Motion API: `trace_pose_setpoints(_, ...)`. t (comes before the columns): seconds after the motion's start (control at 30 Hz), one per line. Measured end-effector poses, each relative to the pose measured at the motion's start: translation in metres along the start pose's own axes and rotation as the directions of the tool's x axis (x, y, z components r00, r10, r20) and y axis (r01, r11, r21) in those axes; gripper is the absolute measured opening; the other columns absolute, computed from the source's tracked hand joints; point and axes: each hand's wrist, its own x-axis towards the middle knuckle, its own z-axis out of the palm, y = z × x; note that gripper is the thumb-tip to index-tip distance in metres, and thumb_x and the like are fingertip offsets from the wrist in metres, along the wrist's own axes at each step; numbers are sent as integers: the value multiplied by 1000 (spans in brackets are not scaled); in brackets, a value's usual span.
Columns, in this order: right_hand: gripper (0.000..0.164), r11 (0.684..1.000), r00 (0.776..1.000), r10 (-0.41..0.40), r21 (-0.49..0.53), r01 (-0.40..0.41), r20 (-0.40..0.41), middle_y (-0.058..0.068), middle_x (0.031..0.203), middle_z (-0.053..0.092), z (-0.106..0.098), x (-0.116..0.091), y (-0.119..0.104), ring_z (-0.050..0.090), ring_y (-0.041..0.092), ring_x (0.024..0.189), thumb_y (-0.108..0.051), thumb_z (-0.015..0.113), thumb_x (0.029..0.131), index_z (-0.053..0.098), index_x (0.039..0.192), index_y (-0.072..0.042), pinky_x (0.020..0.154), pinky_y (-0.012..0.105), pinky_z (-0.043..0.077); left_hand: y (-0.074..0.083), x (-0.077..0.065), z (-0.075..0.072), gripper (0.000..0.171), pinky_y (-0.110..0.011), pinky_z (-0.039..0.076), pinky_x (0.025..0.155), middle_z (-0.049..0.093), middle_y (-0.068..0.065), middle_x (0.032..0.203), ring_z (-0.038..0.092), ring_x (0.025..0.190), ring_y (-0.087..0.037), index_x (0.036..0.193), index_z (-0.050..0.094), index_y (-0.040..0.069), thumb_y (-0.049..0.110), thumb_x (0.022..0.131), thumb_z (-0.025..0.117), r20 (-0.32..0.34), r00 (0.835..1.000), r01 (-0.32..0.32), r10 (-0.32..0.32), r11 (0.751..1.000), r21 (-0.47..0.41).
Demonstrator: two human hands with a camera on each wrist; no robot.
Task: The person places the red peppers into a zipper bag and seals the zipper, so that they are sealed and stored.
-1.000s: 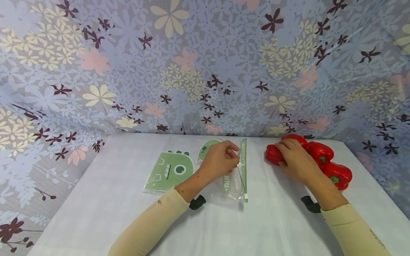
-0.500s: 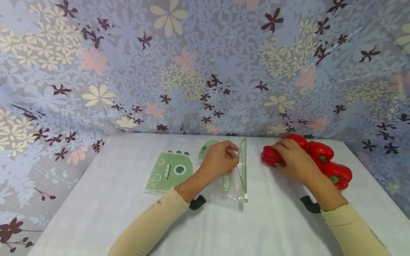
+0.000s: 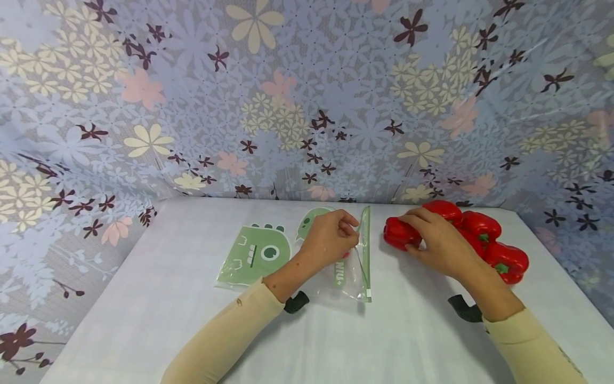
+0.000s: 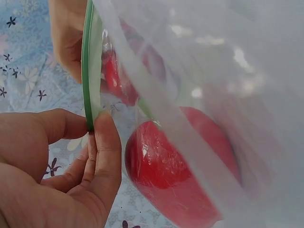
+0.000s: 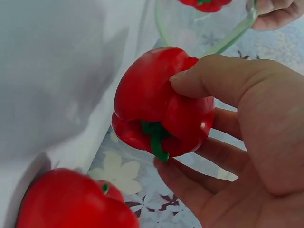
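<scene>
Right of frame centre: red pepper [image 3: 398,233], gripped by right hand [image 3: 445,244]; probably light, firm, slick; best held round its flanks. Left hand [image 3: 330,240] pinches bag rim [image 3: 368,250].

Bag and peppers, partly covered and cropped
In the head view, the left hand [image 3: 331,238] covers much of the zip bag [image 3: 366,256] and all but a speck of the bagged pepper [image 4: 154,159]; the right hand [image 3: 437,240] hides part of the held pepper [image 3: 399,233] and of a pepper behind it [image 3: 472,241]. The left sleeve [image 3: 223,337] and right sleeve [image 3: 532,346] run off the bottom. The left wrist view crops the bag, its cloudy film blurring the bagged pepper's outline.
</scene>
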Motion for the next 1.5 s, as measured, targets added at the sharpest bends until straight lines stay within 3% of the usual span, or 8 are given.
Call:
trace_pose_setpoints(0.27, 75, 996, 997, 40, 72, -45, 72, 20, 144, 59, -6, 2, -20, 59, 43, 130, -13, 93, 78, 61, 145, -7, 96, 63, 57, 0, -1, -1, 17, -22, 56, 60, 72, 1, 86, 66, 70, -7, 109, 74, 2, 2, 92, 73, -2, 1000, -19, 19, 1000, -8)
trace_pose_setpoints(0.53, 74, 991, 998, -55, 124, 52, 22, 16, 140, 61, 5, 2, -30, 64, 37, 124, -9, 94, 74, 64, 141, -5, 96, 57, 59, -2, 0, -1, 14, -22, 57, 60, 71, 2, 86, 67, 70, -7, 106, 74, 2, 4, 92, 74, 6, 1000, -23, 23, 999, -31)
trace_pose_setpoints(0.8, 67, 981, 994, -112, 161, 112, -10, 13, 138, 63, 17, 2, -36, 64, 33, 122, -10, 92, 78, 65, 139, -6, 98, 52, 59, -2, 0, -1, 13, -22, 57, 60, 71, 3, 84, 67, 69, -6, 105, 73, 4, 5, 93, 73, 16, 999, -27, 28, 999, -16)
trace_pose_setpoints(1.13, 67, 973, 995, -103, 206, 100, 1, 11, 138, 63, 28, 4, -43, 65, 31, 122, -10, 92, 79, 65, 140, -6, 98, 50, 60, 0, -2, -2, 18, -22, 59, 62, 72, 1, 88, 69, 72, -7, 111, 72, 0, 5, 94, 72, 35, 999, -16, 17, 999, -36)
trace_pose_setpoints(1.37, 66, 965, 989, -135, 217, 146, -64, 11, 137, 63, 35, 4, -44, 66, 30, 120, -9, 91, 80, 64, 140, -3, 97, 48, 60, 0, -3, -1, 16, -22, 59, 63, 73, 1, 88, 69, 71, -6, 109, 71, 2, 5, 94, 72, 41, 999, -9, 10, 999, -32)
trace_pose_setpoints(1.5, 69, 959, 994, -98, 264, 106, -46, 14, 138, 61, 37, 5, -46, 69, 30, 117, -12, 93, 80, 61, 141, 1, 96, 47, 61, 0, -3, -1, 15, -22, 59, 64, 73, 1, 88, 70, 70, -6, 108, 71, 3, 5, 94, 72, 46, 999, -5, 7, 999, -40)
